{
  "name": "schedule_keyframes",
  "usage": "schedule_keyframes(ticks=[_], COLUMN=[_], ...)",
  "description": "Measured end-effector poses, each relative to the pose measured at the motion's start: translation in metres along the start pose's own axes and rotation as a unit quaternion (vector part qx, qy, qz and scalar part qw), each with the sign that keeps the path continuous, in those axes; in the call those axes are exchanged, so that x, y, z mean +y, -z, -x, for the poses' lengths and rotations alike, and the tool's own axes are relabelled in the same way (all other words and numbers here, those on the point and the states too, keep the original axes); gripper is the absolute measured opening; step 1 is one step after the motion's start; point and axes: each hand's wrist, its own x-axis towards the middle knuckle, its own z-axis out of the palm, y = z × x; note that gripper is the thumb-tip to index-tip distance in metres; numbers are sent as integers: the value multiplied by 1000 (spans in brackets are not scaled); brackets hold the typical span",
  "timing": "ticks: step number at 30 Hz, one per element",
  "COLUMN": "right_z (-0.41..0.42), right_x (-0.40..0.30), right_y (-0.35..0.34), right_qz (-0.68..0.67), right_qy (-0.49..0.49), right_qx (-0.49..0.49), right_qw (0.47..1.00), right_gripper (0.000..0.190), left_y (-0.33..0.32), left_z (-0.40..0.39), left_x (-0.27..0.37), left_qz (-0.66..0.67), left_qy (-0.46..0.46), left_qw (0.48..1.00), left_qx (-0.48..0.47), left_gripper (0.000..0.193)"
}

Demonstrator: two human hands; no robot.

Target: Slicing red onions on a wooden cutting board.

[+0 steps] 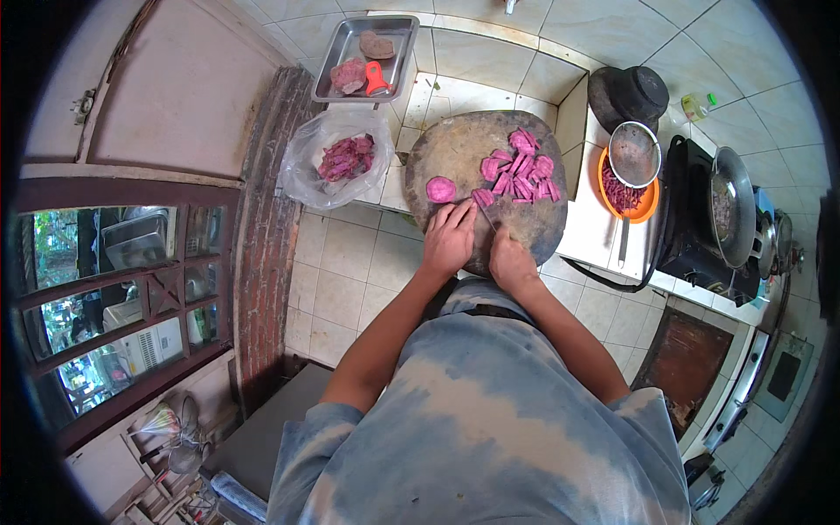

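A large round wooden chopping block (pixel 441 147) stands before me on the tiled counter. My right hand (pixel 514 260) grips a knife (pixel 487 219), whose thin blade shows only in part. The fingertips of my left hand (pixel 451 237) press on sliced purple sweet potato (pixel 482 197) beside the blade. Left of it lies a round purple slice or stack of slices (pixel 440 189), just beyond my left fingers. Farther back on the block, cut purple strips and chunks (pixel 523 172) form a loose pile.
A metal tray (pixel 323 82) holds two sweet potatoes and an orange peeler (pixel 376 78). Below it sits a clear plastic bag (pixel 302 157) with purple peelings. At right, a strainer (pixel 634 155) rests over an orange bowl (pixel 648 209) of purple pieces, near a wok (pixel 740 210) on a stove.
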Motion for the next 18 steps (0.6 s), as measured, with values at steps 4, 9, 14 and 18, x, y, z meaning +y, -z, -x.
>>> schedule_keyframes(ticks=[4,9,14,18], right_z=[6,9,14,10], right_x=[6,5,1,0], right_y=[5,9,13,7], right_qz=[-30,-73,-80,-65], right_qy=[12,26,42,60], right_qx=[20,81,72,46], right_qw=[999,994,993,995], right_gripper=[27,26,28,31], left_y=[1,9,31,23], left_z=[0,1,-19,-18], left_x=[1,-16,-23,-40], left_qz=[23,63,-19,-7], left_qy=[-8,24,100,63], left_qw=[1000,996,990,996], left_qx=[1,51,101,59], left_gripper=[47,49,58,56])
